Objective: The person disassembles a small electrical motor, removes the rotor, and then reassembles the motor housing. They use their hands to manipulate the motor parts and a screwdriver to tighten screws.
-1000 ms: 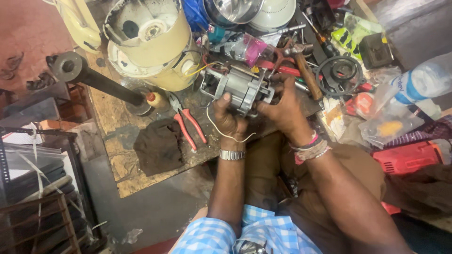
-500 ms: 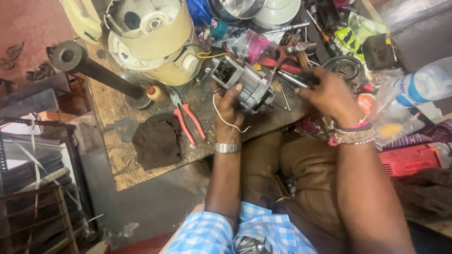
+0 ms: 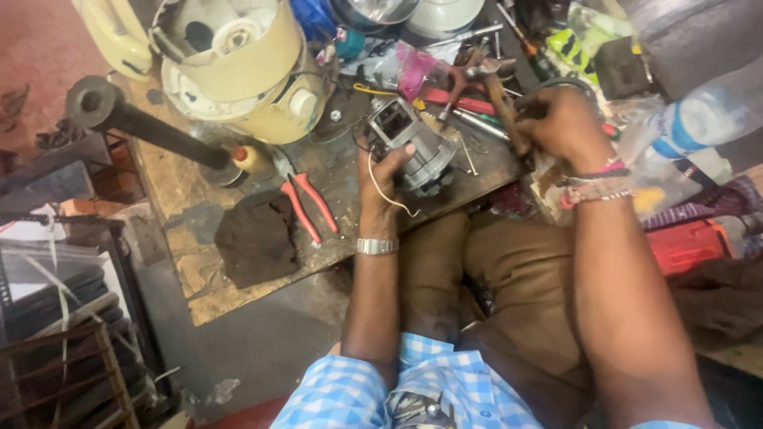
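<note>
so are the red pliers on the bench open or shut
Open at the handles: the red pliers lie flat on the bench, their two handles spread apart. The jaws are too small to tell.

Red-handled pliers [image 3: 308, 205] beside a dark cloth [image 3: 253, 237] on the worn bench [image 3: 179, 187]; cream appliance housing [image 3: 238, 59] behind; plastic bottle [image 3: 707, 111] far right.

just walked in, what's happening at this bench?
A person sits at a cluttered wooden workbench. The left hand grips a small electric motor upright on the bench, a thin white wire trailing over the hand. The right hand is off to the side, closed on a wooden-handled hammer among scattered tools. Red-handled pliers and a cream appliance housing lie to the left, untouched.
</note>
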